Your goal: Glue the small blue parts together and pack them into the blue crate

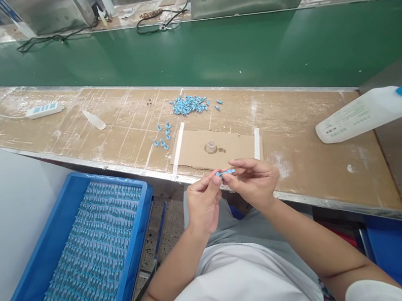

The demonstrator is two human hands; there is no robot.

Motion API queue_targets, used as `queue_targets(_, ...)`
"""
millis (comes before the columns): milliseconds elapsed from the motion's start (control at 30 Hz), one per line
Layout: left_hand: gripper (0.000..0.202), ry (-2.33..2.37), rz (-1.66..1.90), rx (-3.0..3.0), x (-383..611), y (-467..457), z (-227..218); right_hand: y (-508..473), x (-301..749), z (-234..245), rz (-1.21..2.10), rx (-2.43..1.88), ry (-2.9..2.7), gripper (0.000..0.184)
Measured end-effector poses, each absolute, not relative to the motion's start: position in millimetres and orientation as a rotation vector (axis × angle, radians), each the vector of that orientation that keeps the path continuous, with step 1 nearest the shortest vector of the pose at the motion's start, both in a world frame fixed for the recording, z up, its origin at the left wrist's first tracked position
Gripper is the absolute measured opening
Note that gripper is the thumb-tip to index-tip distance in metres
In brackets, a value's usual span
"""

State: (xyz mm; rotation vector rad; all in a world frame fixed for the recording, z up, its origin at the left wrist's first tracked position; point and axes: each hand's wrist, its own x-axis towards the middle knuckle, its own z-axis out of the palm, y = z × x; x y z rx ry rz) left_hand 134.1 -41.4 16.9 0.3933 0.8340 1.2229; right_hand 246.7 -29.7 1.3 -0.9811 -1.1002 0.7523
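Observation:
My left hand (205, 198) and my right hand (254, 180) meet over the bench's front edge. Between their fingertips is a small blue plastic piece (225, 172), pinched at its left end by the left hand and at its right end by the right. Just beyond, a small round cup (210, 147) stands on a taped cardboard sheet (194, 146), beside a few dark spots. Several blue pieces (166, 146) stand apart to the left of the sheet. Behind it lies a heap of small blue pieces (189, 104).
A blue tray (71, 180) at lower left holds rows of small blue parts. On the bench are a squeeze bottle (94, 119), a power strip (44, 110) and, at right, a large tilted white bottle (364, 114). A green belt (185, 55) runs behind.

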Motion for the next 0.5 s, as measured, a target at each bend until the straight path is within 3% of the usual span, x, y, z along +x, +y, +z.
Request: queue_targets(500, 0.029, 0.764, 1.183, 0.508, 124, -46, 8, -39, 243, -4, 0.954, -0.998, -0.914, 0.029)
